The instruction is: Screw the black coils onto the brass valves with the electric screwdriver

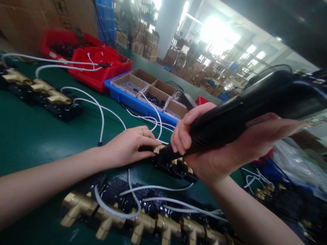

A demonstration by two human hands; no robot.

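White tubes (pixel 143 189) loop over a green table (pixel 30 136), with a brass manifold (pixel 143 224) in front and a blue tray (pixel 120 97) of boxes behind. The left hand (pixel 127 146) lies flat, fingers spread, pressing a brass fitting (pixel 176 165) at the table's middle. The right hand (pixel 204 149) is clamped around a black power screwdriver (pixel 245 112), whose long axis slants down-left, tip on the fitting.

1. A blue tray (pixel 133 99) with 4 cardboard compartments sits on the green table (pixel 30 136).
2. Left of the blue tray, touching it: 2 red bins (pixel 95 64).
3. Beyond the blue tray: stacked cardboard boxes (pixel 145 42).
4. Well left of the blue tray: brass fittings (pixel 38 86).
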